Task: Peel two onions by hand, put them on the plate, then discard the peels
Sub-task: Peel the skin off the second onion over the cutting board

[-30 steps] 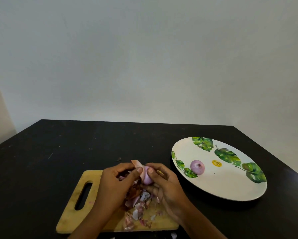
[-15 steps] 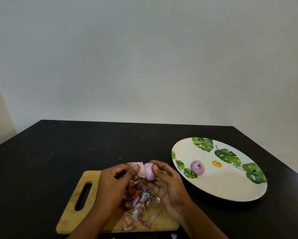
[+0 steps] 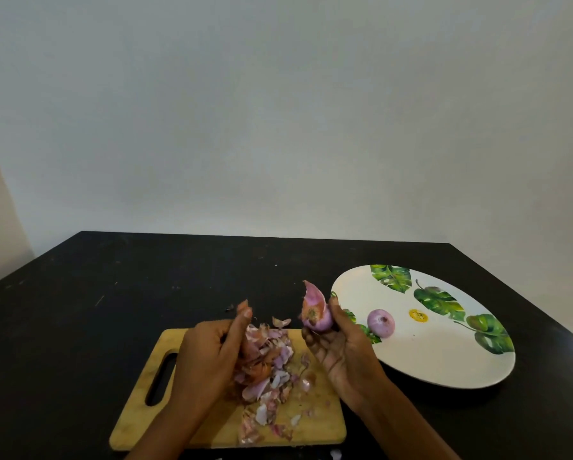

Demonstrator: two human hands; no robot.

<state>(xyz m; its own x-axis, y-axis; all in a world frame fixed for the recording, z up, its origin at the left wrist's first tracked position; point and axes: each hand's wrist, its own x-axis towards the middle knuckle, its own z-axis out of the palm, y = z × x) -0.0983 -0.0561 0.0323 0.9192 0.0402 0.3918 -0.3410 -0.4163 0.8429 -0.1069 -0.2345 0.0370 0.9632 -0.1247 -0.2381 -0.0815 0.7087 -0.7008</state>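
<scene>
Nearest me lies the wooden cutting board, its handle slot on the left, with a heap of peels across its middle. My left hand is raised over the board's left part, back toward me, fingers pointing up and thumb close against them. I cannot tell whether it pinches a scrap of skin. My right hand is turned palm up above the board's right corner and grips the second onion between thumb and fingertips, a flap of skin sticking up from it. Beyond, to the right on the black table, is the leaf-patterned plate with the peeled onion on it, near a yellow sticker whose print is too small to read.
</scene>
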